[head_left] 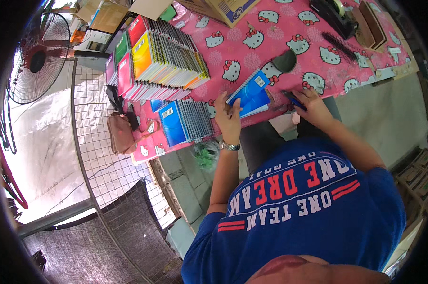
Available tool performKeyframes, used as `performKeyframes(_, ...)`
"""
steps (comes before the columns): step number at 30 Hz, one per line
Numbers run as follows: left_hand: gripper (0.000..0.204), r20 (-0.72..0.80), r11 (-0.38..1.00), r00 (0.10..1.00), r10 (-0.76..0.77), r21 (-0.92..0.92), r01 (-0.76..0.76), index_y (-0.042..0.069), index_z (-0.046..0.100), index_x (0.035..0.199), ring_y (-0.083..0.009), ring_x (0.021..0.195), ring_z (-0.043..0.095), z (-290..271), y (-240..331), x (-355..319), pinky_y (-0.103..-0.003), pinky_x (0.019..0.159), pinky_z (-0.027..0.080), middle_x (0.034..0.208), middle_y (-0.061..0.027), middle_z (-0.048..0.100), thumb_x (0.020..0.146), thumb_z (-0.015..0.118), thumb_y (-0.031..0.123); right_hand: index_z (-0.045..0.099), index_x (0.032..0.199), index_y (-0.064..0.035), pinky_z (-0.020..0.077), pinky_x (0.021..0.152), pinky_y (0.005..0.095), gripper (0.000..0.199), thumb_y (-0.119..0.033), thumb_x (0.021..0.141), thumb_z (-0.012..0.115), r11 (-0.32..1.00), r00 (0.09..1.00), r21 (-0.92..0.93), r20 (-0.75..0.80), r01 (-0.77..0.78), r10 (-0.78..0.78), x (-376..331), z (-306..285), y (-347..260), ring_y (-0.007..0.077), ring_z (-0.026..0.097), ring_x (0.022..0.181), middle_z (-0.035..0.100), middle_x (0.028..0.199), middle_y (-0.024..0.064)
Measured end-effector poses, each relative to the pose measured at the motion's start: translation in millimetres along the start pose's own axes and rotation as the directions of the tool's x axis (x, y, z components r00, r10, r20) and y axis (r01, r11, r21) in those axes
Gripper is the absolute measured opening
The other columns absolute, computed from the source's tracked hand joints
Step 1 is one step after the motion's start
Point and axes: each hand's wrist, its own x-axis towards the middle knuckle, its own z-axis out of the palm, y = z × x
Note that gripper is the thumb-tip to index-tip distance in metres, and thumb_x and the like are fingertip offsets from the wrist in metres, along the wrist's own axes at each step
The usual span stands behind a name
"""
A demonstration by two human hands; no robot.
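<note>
My left hand (228, 116), with a metal wristwatch above it, is closed on the spiral-bound edge of a blue notebook (256, 98). The notebook lies tilted at the near edge of the pink table, its white pages showing along the lower side. To its right, my right hand (314, 108) is closed around a slim dark-blue and black tool (294, 100), whose kind I cannot make out. The tool points toward the notebook and stays apart from it. Left of my left hand stands a row of blue spiral notebooks (181, 124).
Tall stacks of coloured spiral notebooks (164, 59) stand at the left. A dark rounded object (285, 61), a black bristled brush (341, 46), a black tape dispenser (334, 18) and a brown holder (371, 26) lie rightward. A cardboard box (223, 10) sits far back; a brown pouch (121, 134) lies left.
</note>
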Motion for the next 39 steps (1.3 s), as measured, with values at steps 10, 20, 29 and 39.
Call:
performKeyframes(10,0.017,0.054,0.999,0.998,-0.026,0.029,0.024,0.0,0.058,0.11,-0.0114,0.068,0.064,-5.7,-2.8,-2.8,-0.023,0.059,0.051,0.082,-0.0051,0.062,0.093,0.057,0.0,0.055,0.131,-0.0074,0.0424,0.095,0.0441,0.064,-0.02,0.071,0.074,0.879,0.977,0.427,-0.086,0.211,-0.193,63.8,-25.3,-97.5,0.0333,0.049,0.109,0.054,0.121,0.0124)
performKeyframes(20,0.023,0.047,1.0,0.999,0.022,0.02,-0.023,-0.003,0.06,0.108,-0.0102,0.07,0.063,-7.4,-10.1,-4.9,-0.023,0.062,0.051,0.082,-0.0068,0.068,0.086,0.056,-0.009,0.058,0.125,-0.0044,0.0432,0.092,0.0427,0.053,-0.022,0.075,0.069,0.958,0.965,0.116,-0.051,0.261,-0.257,72.0,-26.2,-115.8,0.0307,0.05,0.108,0.056,0.113,0.0109)
performKeyframes(29,0.02,-0.046,0.979,0.991,0.124,0.169,-0.115,0.0,0.069,0.099,-0.0063,0.064,0.055,-14.0,-23.7,-7.6,-0.021,0.056,0.043,0.076,-0.0029,0.066,0.082,0.063,-0.008,0.059,0.125,-0.0046,0.0443,0.093,0.041,0.052,-0.02,0.077,0.072,0.635,0.969,0.751,0.247,-0.182,-0.014,63.9,-12.7,-115.7,0.0319,0.055,0.101,0.057,0.109,0.0136)
performKeyframes(39,0.008,-0.101,0.984,0.984,0.146,0.122,-0.133,-0.004,0.068,0.093,-0.0037,0.062,0.044,-8.2,-17.4,-9.2,-0.022,0.053,0.036,0.068,0.0026,0.057,0.086,0.067,0.0,0.061,0.121,-0.004,0.0434,0.092,0.0405,0.049,-0.021,0.076,0.07,0.917,0.985,0.363,-0.099,0.168,-0.141,65.5,-17.8,-120.1,0.0308,0.054,0.101,0.058,0.104,0.0138)
